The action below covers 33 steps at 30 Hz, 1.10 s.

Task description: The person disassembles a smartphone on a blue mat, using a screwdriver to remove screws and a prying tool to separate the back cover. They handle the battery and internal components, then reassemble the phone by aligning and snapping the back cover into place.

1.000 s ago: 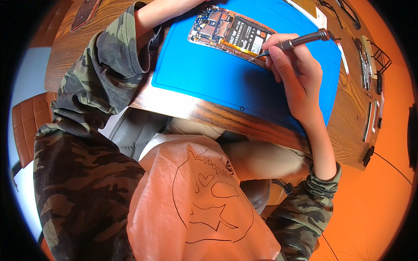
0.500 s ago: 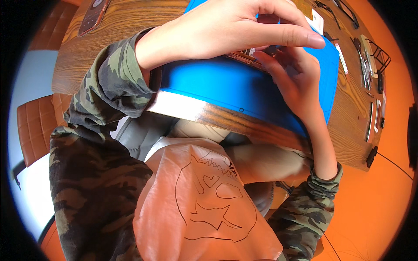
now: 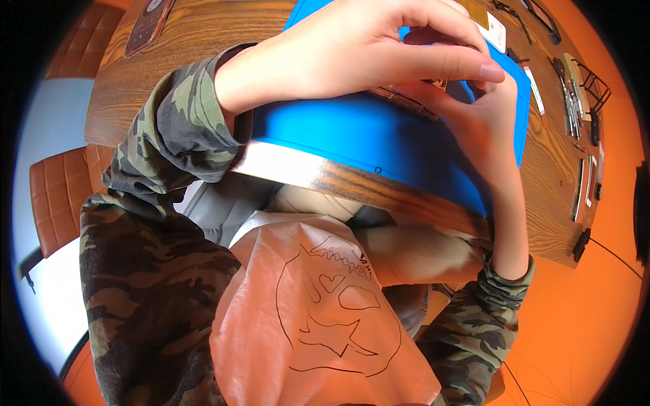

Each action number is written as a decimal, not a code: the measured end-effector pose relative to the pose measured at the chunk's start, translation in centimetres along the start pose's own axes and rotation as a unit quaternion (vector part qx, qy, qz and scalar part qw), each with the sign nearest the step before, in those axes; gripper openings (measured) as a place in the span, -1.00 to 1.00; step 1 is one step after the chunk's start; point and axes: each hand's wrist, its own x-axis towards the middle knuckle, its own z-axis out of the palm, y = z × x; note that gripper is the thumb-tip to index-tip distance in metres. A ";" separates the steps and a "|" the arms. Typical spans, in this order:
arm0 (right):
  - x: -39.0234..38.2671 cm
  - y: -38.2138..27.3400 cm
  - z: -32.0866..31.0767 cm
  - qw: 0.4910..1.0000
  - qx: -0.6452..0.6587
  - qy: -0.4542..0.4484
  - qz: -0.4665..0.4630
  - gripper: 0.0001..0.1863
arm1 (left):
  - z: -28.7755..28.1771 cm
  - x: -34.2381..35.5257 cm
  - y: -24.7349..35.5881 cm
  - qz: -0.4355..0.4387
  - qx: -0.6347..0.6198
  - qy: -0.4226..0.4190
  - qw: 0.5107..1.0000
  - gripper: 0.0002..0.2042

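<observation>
A blue work mat (image 3: 325,128) lies on the wooden table under both hands. My left hand (image 3: 386,51) reaches across it from the left, fingers bent and thumb stretched toward the fingertips. Whatever those tips pinch is hidden. Lower and to the right, my right hand (image 3: 484,125) curls with its thumb pointing left, overlapping the left hand's tips; its grip is partly covered too. Below the left palm a thin, flat device with a coppery edge (image 3: 406,101) rests on the mat, mostly hidden by the hands. The right thumb is close to it; contact I cannot tell.
A phone (image 3: 147,27) lies at the table's far left. Several slim tools (image 3: 572,101) and a black wire rack (image 3: 594,88) are along the right side. A white card (image 3: 496,32) sits beyond the hands. Brown padded chairs (image 3: 61,196) stand at left.
My right hand has shifted slightly right, its thumb angled more across the device. More of the device's coppery edge shows. The left hand stays nearly in place.
</observation>
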 end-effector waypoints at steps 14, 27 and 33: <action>0.5 0.0 0.0 0.994 0.105 -0.024 0.031 -0.66 | -0.5 0.8 0.4 0.107 0.116 0.004 0.987 -0.83; 0.1 0.0 -0.4 0.979 0.170 0.007 0.112 -0.67 | -0.4 0.3 0.3 0.040 0.042 0.010 0.998 -0.84; -0.1 0.6 0.4 0.996 0.012 0.060 0.070 -0.69 | -0.5 0.5 -0.1 0.090 0.064 0.006 0.994 -0.85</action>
